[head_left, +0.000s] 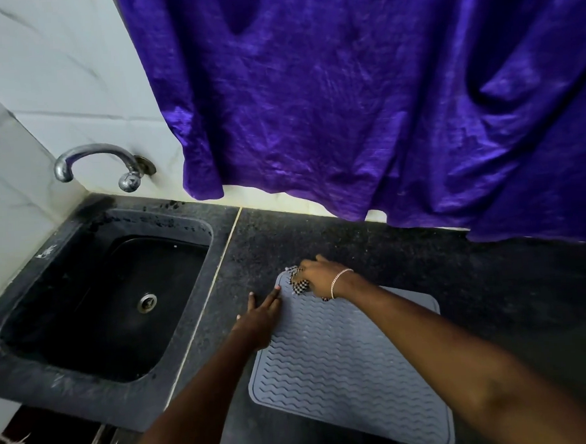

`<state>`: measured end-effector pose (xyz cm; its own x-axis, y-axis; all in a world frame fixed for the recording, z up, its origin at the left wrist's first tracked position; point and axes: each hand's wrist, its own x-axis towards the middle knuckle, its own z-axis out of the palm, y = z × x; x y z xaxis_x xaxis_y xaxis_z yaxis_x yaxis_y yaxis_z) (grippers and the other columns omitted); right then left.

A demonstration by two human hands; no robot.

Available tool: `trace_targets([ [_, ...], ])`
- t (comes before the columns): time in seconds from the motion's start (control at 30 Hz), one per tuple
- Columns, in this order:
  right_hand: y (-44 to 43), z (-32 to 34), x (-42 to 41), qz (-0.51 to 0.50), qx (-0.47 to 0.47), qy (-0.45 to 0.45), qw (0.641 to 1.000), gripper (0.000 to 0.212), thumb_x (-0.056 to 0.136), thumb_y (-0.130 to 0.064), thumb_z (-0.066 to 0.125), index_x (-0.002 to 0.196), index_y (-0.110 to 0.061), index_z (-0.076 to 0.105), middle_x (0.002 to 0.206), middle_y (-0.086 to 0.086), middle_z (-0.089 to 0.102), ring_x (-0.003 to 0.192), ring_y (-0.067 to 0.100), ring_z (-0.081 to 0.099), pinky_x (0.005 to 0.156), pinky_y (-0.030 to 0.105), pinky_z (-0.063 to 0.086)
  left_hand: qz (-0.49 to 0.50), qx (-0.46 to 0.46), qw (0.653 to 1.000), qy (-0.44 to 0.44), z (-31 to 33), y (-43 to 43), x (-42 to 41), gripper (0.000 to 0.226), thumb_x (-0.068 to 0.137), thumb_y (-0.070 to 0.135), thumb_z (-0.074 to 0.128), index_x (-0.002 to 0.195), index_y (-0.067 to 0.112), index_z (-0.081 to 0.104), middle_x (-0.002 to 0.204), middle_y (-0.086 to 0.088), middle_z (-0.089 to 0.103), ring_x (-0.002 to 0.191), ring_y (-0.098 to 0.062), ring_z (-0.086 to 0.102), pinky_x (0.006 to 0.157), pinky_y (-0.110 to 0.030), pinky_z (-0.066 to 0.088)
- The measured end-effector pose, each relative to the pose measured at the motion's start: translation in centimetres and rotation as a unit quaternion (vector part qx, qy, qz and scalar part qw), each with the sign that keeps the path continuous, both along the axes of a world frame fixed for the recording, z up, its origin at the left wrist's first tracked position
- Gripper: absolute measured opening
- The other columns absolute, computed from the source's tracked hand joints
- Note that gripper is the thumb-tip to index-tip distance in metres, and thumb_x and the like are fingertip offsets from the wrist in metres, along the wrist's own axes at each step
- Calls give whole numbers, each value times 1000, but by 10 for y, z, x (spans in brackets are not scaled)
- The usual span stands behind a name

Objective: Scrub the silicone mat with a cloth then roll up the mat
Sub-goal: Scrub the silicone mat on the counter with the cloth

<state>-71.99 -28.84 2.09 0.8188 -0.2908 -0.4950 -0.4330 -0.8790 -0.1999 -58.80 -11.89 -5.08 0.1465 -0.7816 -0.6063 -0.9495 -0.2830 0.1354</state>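
A grey silicone mat [345,369] with wavy ridges lies flat on the dark stone counter [424,265]. My right hand [319,277], a thin bracelet on its wrist, is closed on a bunched black-and-white checked cloth [299,285] and presses it onto the mat's far left corner. My left hand [259,318] lies flat with fingers spread, resting on the mat's left edge and the counter beside it. The cloth is mostly hidden under my right hand.
A black sink [111,301] with a metal drain is set into the counter on the left, below a chrome tap [99,163] on the white tiled wall. A purple curtain [380,96] hangs over the counter's back edge.
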Motion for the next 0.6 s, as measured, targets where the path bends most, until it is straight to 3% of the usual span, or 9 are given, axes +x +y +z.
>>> trace_targets([
  [0.13, 9, -23, -35, -43, 34, 6, 998, 71, 93, 1, 45, 149, -42, 39, 166, -6, 16, 150, 45, 13, 116, 53, 35, 7, -7, 1000, -1, 1, 0, 0, 93, 90, 1, 58, 159, 17, -1, 165, 5, -22, 149, -49, -13, 115, -69, 25],
  [0.2, 7, -27, -50, -54, 36, -2, 998, 72, 94, 0, 42, 149, -46, 37, 167, -11, 11, 151, 42, 9, 115, 54, 34, 10, -6, 1000, -3, 1, 1, 2, 94, 90, 2, 60, 159, 18, -1, 165, 5, -22, 149, -49, -12, 114, -68, 26],
  [0.3, -6, -23, -55, -30, 29, 18, 999, 65, 94, -4, 48, 147, -42, 43, 163, -5, 24, 147, 41, 22, 116, 50, 34, 17, 1, 1000, -11, 3, 2, 6, 100, 88, 5, 66, 160, 19, -2, 165, 7, -21, 149, -48, -12, 115, -65, 28],
  [0.4, -20, -9, -52, -18, 19, 15, 1000, 51, 93, -11, 55, 140, -31, 56, 146, 5, 48, 134, 34, 43, 119, 45, 27, 15, 2, 1000, -8, 6, -2, 6, 99, 90, 10, 67, 160, 19, -2, 166, 7, -20, 149, -49, -9, 118, -60, 28],
  [0.5, -26, -2, -43, -28, 12, -13, 999, 50, 93, -11, 55, 140, -27, 58, 142, 7, 52, 130, 30, 48, 120, 42, 24, 18, 1, 1000, -9, 7, -3, 3, 99, 92, 14, 66, 159, 19, -6, 165, 1, -22, 150, -46, -10, 120, -59, 25],
  [0.6, -16, -4, -37, -33, 14, -30, 999, 51, 94, -10, 51, 140, -29, 56, 143, 5, 50, 128, 35, 47, 114, 46, 35, 6, -48, 999, -3, 8, -8, -11, 108, 83, 15, 70, 159, 15, -7, 164, -7, -24, 151, -40, -15, 121, -58, 23],
])
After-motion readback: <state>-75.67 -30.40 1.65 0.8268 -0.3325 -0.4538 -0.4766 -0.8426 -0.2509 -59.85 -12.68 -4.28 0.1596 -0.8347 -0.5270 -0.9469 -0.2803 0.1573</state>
